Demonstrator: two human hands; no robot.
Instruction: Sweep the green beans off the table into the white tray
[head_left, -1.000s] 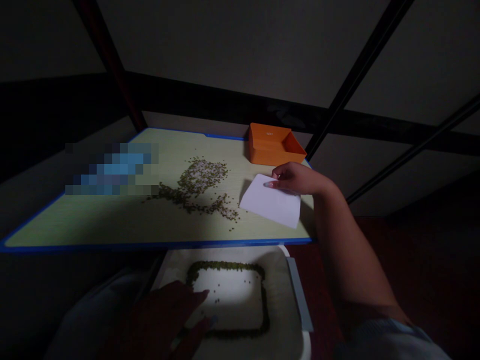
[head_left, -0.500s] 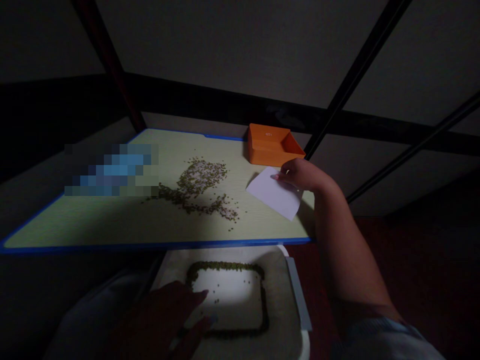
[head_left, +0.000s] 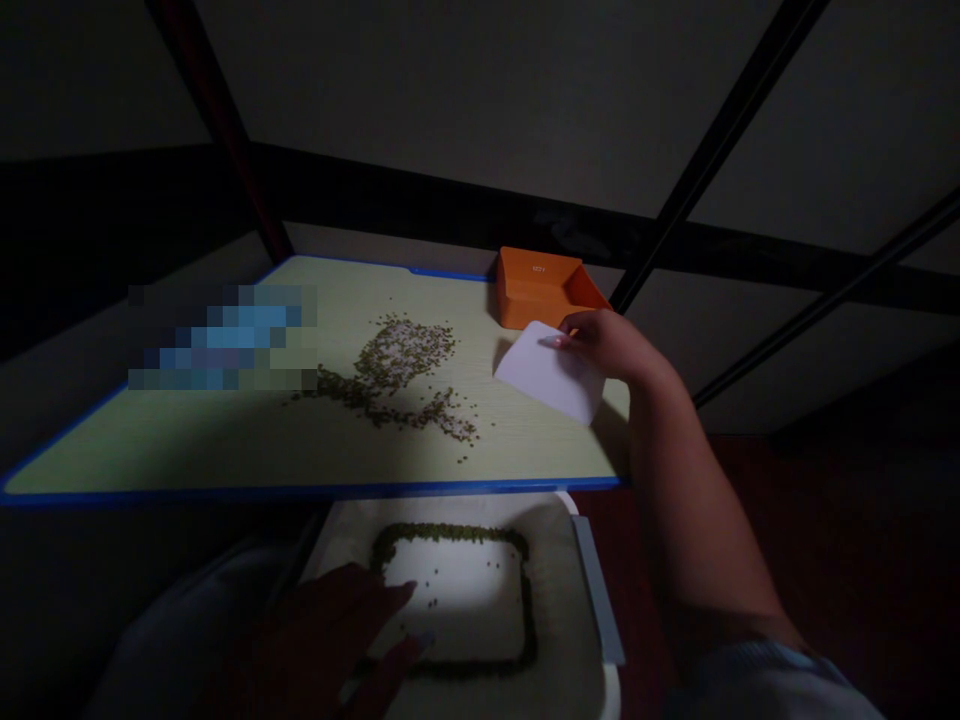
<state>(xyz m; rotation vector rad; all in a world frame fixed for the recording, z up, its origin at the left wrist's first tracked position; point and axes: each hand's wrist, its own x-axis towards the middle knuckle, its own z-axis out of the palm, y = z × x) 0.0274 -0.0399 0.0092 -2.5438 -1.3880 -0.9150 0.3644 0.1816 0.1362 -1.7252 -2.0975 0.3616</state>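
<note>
My right hand (head_left: 611, 345) pinches a white card (head_left: 549, 372) and holds it tilted just above the right part of the pale green table (head_left: 225, 440), in front of an orange box (head_left: 541, 288). A scatter of small green beans (head_left: 394, 375) lies on the table left of the card. Below the table's front edge, my left hand (head_left: 337, 635) rests on the rim of a white tray (head_left: 570, 590), fingers curled around its left side. More green beans (head_left: 529, 600) line the tray's inner edges.
The table has a blue rim (head_left: 300, 492). A blurred bluish patch (head_left: 221, 335) covers something on its left side. Dark metal bars (head_left: 720, 130) cross behind the table. The floor to the right is dark red.
My right hand has lifted the white card off the table and drawn it back toward the orange box, tilting it. My left hand has stayed on the tray.
</note>
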